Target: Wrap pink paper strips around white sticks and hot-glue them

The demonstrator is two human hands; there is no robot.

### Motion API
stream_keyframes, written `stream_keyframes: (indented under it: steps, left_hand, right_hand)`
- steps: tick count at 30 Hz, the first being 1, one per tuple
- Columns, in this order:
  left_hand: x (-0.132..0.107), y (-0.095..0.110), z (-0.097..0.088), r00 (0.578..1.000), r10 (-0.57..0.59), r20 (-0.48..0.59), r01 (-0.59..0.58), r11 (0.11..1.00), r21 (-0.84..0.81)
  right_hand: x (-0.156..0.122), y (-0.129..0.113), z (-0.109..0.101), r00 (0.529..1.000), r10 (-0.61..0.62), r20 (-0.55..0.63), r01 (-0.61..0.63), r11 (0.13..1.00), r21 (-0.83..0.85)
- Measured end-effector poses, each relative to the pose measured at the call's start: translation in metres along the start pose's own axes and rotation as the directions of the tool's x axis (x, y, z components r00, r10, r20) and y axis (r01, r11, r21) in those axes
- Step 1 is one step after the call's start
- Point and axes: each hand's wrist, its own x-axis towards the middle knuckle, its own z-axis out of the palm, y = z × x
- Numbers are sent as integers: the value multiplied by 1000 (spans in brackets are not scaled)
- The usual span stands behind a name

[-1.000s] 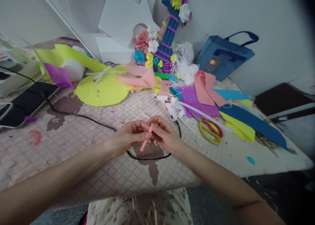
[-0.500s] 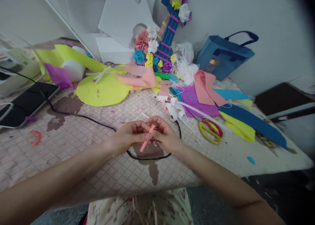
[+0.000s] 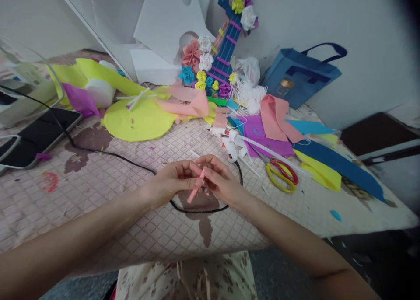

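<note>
My left hand (image 3: 172,182) and my right hand (image 3: 219,182) meet above the table's near middle. Both pinch a narrow pink paper strip (image 3: 194,193), which sticks out down and to the left between the fingertips. The fingers of both hands are pressed together around it. Under the hands a black cable (image 3: 108,153) loops across the patterned tablecloth (image 3: 131,230). A white glue gun (image 3: 229,144) lies just beyond my right hand, and scissors with red and yellow handles (image 3: 280,175) lie to its right.
Coloured paper sheets and scraps (image 3: 141,118) cover the back of the table. A blue paper guitar with paper flowers (image 3: 218,57) leans on the wall. A blue bag (image 3: 300,75) stands at the back right. A dark tablet (image 3: 36,136) lies at the left.
My fingers have shifted slightly on the pink strip, turning it a little more upright. The view has shifted slightly; the hands stay in the same place.
</note>
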Motion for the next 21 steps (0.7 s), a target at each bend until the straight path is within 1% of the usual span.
stream_keyframes:
  steps: [3, 9, 16, 21]
  left_hand:
    - [-1, 2, 1, 1000, 25, -5, -24, 999, 44]
    - [0, 5, 1, 999, 32, -30, -29, 996, 79]
    - [0, 4, -2, 995, 19, -102, -6, 993, 121]
    - [1, 4, 1, 995, 17, -99, -3, 990, 140]
  right_hand:
    - [1, 1, -1, 1000, -15, 12, 15, 1000, -3]
    - [1, -1, -5, 997, -22, 70, 23, 1000, -9]
    - [-1, -8, -4, 999, -38, 0, 38, 999, -26]
    - [-2, -9, 1, 998, -48, -27, 45, 996, -82]
